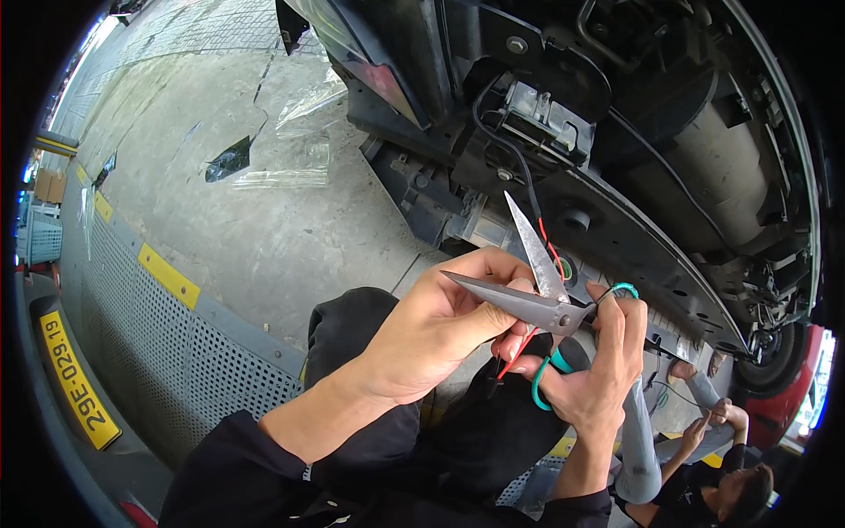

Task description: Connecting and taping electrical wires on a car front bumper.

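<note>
My right hand (598, 378) grips a pair of scissors (550, 308) by its teal-and-black handles, the two metal blades spread wide apart. My left hand (440, 334) is closed around a thin red wire (519, 350) just below the blades, its fingers partly hidden behind the lower blade. A black cable with red wire runs down from a metal-cased part (550, 123) on a vehicle's underside (678, 150) to my hands. The far end of the red wire hangs below my fingers, near a dark piece.
At lower right another person (722, 484) sits holding a thin cable. Clear plastic scraps (282, 176) lie on the concrete floor (317, 229). A perforated ramp (211, 343) with yellow strips runs at left, beside a dark bumper with a yellow plate (79, 378). My knees are beneath my hands.
</note>
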`<action>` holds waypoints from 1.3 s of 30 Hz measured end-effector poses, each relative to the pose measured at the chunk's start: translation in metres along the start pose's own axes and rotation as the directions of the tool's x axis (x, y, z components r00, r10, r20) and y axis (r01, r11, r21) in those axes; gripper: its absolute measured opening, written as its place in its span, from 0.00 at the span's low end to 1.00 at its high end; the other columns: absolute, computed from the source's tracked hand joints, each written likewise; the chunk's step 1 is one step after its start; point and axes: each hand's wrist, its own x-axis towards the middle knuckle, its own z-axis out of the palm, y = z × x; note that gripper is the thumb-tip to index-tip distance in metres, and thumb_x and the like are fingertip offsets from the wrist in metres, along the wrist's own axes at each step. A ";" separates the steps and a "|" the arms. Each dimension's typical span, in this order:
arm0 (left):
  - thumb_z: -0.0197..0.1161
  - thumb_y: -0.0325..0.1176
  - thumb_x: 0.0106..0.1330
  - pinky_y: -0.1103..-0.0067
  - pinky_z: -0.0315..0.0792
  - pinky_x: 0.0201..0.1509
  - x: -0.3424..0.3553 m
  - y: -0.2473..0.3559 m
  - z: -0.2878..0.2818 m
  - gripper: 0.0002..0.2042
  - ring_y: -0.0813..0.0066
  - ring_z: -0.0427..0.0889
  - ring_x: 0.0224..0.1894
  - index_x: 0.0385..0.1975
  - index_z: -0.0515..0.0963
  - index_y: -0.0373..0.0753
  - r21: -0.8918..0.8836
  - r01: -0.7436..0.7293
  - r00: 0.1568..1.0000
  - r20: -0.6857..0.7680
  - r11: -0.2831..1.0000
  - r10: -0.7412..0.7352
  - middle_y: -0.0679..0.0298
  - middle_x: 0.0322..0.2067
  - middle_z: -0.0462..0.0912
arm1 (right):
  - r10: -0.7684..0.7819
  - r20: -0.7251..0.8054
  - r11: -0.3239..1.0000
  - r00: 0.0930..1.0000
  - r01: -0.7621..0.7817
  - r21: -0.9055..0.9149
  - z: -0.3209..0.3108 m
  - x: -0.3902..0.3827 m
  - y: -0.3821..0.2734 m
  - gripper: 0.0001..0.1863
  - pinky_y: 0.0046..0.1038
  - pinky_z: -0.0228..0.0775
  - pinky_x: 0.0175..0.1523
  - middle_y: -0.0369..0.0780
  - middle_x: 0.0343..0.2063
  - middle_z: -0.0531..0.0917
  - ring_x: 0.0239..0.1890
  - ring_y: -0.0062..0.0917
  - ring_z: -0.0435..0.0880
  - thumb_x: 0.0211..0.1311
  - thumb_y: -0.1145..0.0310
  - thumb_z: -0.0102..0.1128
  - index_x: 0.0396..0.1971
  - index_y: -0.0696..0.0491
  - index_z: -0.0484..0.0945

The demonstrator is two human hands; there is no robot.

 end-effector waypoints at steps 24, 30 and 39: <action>0.58 0.31 0.76 0.84 0.68 0.36 -0.009 0.017 0.000 0.09 0.83 0.73 0.34 0.49 0.77 0.32 0.030 0.080 0.996 -0.045 0.996 -0.078 0.68 0.31 0.75 | 0.280 -0.290 0.953 0.915 -0.228 0.200 0.008 -0.096 0.072 0.59 0.33 0.62 0.41 0.43 0.41 0.76 0.38 0.29 0.70 0.47 0.16 0.56 0.57 0.61 0.69; 0.58 0.26 0.73 0.85 0.69 0.33 -0.016 0.020 0.004 0.08 0.85 0.74 0.29 0.43 0.80 0.28 0.428 0.007 0.981 -0.180 0.904 0.078 0.66 0.29 0.79 | 0.791 -0.181 0.612 0.585 -0.767 0.194 0.061 -0.350 0.099 0.36 0.30 0.63 0.46 0.40 0.36 0.69 0.39 0.28 0.68 0.69 0.43 0.61 0.53 0.66 0.69; 0.57 0.23 0.72 0.82 0.73 0.36 -0.026 0.023 0.005 0.07 0.81 0.77 0.31 0.43 0.78 0.25 0.545 -0.007 0.967 -0.209 0.838 0.145 0.61 0.31 0.81 | 0.960 0.261 0.184 0.100 -0.928 -0.323 0.159 -0.574 0.054 0.22 0.38 0.71 0.52 0.54 0.35 0.83 0.41 0.42 0.82 0.57 0.62 0.69 0.43 0.65 0.79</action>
